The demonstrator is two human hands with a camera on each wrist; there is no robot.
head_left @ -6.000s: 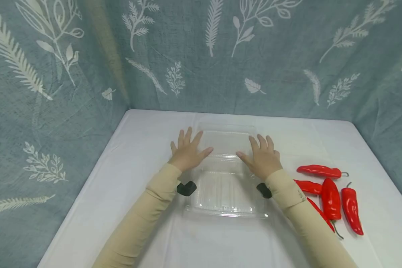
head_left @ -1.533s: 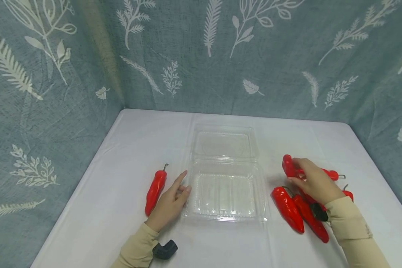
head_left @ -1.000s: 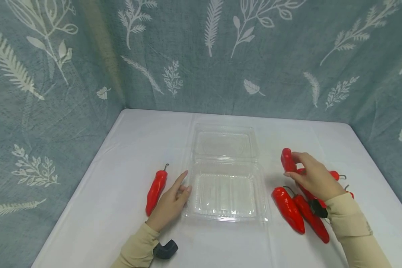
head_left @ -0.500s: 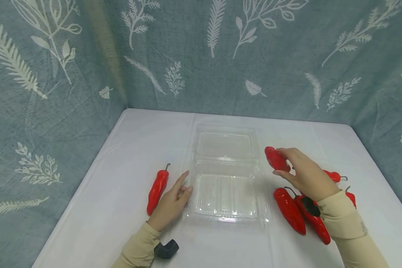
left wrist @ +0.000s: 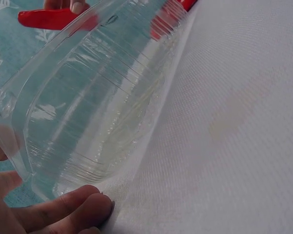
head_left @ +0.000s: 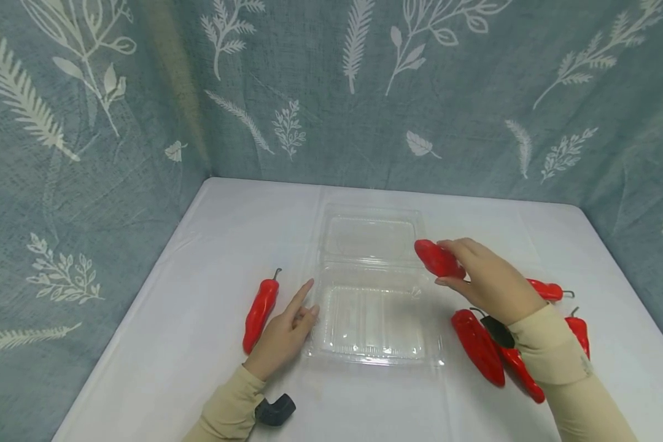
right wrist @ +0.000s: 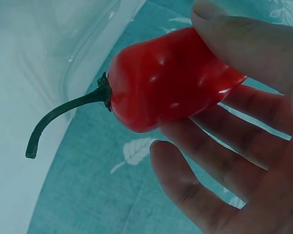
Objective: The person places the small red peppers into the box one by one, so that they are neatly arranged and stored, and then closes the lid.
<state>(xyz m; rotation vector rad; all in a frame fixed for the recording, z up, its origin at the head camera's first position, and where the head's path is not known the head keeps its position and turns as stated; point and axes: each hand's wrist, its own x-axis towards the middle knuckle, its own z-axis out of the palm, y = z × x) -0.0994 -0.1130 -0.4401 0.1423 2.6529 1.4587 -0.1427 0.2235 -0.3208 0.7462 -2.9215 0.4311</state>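
Observation:
A clear plastic clamshell container (head_left: 372,359) lies open on the white table, lid folded back to the far side, nothing in its base. My left hand (head_left: 284,337) rests at its left edge, index finger extended, the other fingers loosely bent; the left wrist view shows fingertips (left wrist: 83,209) against the plastic. Left of that hand lies a single red chili pepper (head_left: 259,313). My right hand (head_left: 488,279) holds another red chili pepper (right wrist: 161,78) between thumb and fingers, raised by the container's right side near the hinge. Its green stem points away from the palm.
Several more red chili peppers lie on the right of the table, partly under my right forearm: one in front (head_left: 477,350), one behind (head_left: 547,290), one farther right (head_left: 579,331). A leaf-patterned cloth (head_left: 364,141) surrounds the table (head_left: 199,294).
One chili pepper now lies on the left, and my left hand has come to the container's left edge. My right hand has lifted another pepper from the pile and carried it left towards the container.

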